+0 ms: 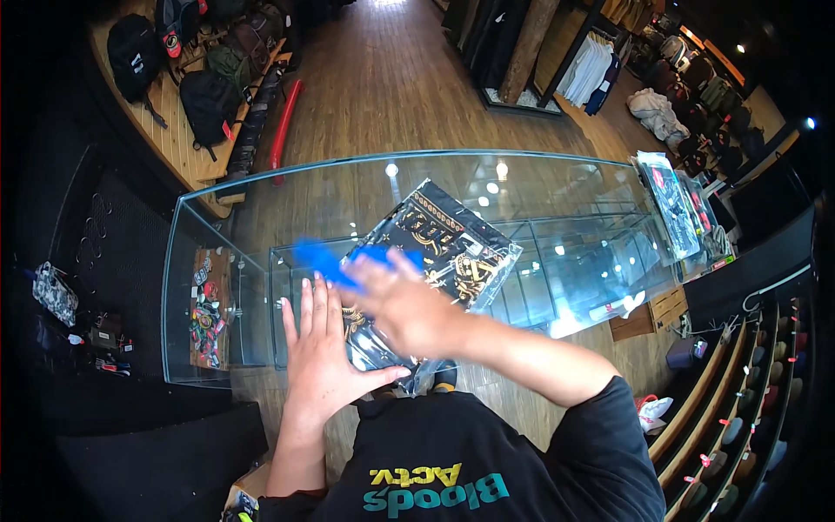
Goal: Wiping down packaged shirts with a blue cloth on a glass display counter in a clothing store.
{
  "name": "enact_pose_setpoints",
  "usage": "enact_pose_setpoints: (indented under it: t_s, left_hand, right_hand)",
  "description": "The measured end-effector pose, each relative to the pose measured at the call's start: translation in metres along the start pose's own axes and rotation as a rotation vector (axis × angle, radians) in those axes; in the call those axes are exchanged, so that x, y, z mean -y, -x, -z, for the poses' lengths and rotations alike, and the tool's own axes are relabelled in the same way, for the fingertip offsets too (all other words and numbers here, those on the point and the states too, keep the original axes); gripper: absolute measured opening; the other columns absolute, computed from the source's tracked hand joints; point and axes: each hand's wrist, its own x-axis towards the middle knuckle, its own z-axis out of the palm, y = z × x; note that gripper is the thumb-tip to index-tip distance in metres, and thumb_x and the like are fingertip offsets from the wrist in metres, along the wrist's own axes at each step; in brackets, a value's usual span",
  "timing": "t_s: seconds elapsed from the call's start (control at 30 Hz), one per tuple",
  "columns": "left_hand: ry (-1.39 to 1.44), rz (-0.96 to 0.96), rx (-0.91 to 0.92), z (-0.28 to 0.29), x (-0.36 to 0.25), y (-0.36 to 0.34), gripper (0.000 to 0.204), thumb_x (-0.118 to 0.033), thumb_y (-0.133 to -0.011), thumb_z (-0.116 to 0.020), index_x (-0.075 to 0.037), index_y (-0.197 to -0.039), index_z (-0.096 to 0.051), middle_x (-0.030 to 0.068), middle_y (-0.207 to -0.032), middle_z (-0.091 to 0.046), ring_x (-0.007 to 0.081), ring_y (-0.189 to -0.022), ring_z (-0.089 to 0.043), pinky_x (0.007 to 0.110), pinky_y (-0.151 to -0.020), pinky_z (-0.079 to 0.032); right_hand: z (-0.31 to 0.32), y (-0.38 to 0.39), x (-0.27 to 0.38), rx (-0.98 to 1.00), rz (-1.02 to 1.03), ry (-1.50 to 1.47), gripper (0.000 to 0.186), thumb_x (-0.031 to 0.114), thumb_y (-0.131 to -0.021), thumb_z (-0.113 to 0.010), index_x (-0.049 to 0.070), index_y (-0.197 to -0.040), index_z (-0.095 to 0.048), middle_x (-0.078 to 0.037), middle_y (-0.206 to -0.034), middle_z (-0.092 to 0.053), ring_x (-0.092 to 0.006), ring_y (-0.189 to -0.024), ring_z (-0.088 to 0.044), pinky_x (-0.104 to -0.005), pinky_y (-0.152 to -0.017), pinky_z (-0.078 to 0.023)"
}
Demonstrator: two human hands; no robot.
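Note:
A flat black packet with gold print [476,268], wrapped in clear plastic, lies at a slant on the glass counter [600,217]. My left hand [323,348] is spread, its fingers stretched out and its thumb resting on the packet's near left edge. Over the packet's left part, my right hand [404,309] presses a blue cloth [326,259] against the plastic. Motion smears both the cloth and the fingers of that hand. The part of the packet beneath my right hand and wrist is hidden.
At the counter's right end lies a stack of plastic-wrapped packets [665,204]. Small colourful items [209,313] sit inside the glass case at the left. Backpacks [209,104] stand on a wooden shelf at far left. Shelves of caps [739,426] line the near right.

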Motion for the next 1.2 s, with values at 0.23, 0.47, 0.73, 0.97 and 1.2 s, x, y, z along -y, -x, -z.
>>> enact_pose_setpoints:
  t_s: [0.23,0.47,0.73,0.97,1.2]
  left_hand:
    - [0.075,-0.012,-0.028,0.005,0.005,0.004,0.163,-0.086,-0.060,-0.095,0.013,-0.174,-0.033,0.0353,-0.185,-0.026,0.0487,-0.175,-0.022,0.067,-0.141,-0.004]
    - [0.005,0.007,-0.003,0.009,-0.005,0.001,0.166,-0.092,-0.062,-0.090,0.018,-0.172,-0.032,0.0368,-0.184,-0.027,0.0469,-0.176,-0.021,0.066,-0.142,-0.003]
    - [-0.045,-0.030,0.046,0.008,0.005,0.004,0.159,-0.089,-0.066,-0.090,0.017,-0.171,-0.035,0.0359,-0.184,-0.029,0.0460,-0.176,-0.020,0.065,-0.142,-0.003]
    - [0.007,0.017,0.002,0.008,-0.006,0.000,0.164,-0.091,-0.063,-0.090,0.018,-0.172,-0.032,0.0354,-0.184,-0.028,0.0453,-0.176,-0.020,0.064,-0.142,-0.003]
    - [-0.013,0.013,0.017,0.003,0.002,0.003,0.165,-0.091,-0.064,-0.089,0.018,-0.172,-0.031,0.0354,-0.185,-0.027,0.0436,-0.177,-0.018,0.063,-0.142,-0.002]
  right_hand:
    - [0.042,0.069,-0.007,0.305,0.198,-0.322,0.059,0.000,-0.092,-0.075,0.024,-0.146,-0.081,-0.003,-0.171,-0.062,-0.0291,-0.169,-0.044,-0.0635,-0.144,-0.016]
    - [0.077,0.087,-0.102,-0.109,-0.293,-0.045,0.063,0.001,-0.094,-0.067,0.023,-0.152,-0.076,-0.017,-0.164,-0.067,-0.0379,-0.165,-0.049,-0.0690,-0.141,-0.016]
    - [-0.001,0.047,0.014,0.075,0.099,-0.122,0.078,0.016,-0.102,-0.068,0.018,-0.177,-0.046,-0.018,-0.188,-0.033,-0.0421,-0.175,-0.028,-0.0720,-0.140,-0.013]
    - [0.056,0.040,-0.088,-0.073,-0.441,0.188,0.072,0.020,-0.105,-0.060,0.017,-0.176,-0.048,-0.024,-0.182,-0.042,-0.0454,-0.172,-0.033,-0.0700,-0.140,-0.017]
    - [-0.013,-0.002,-0.008,-0.086,-0.096,0.022,0.071,0.019,-0.102,-0.062,0.011,-0.172,-0.051,-0.026,-0.178,-0.045,-0.0450,-0.170,-0.037,-0.0691,-0.140,-0.018]
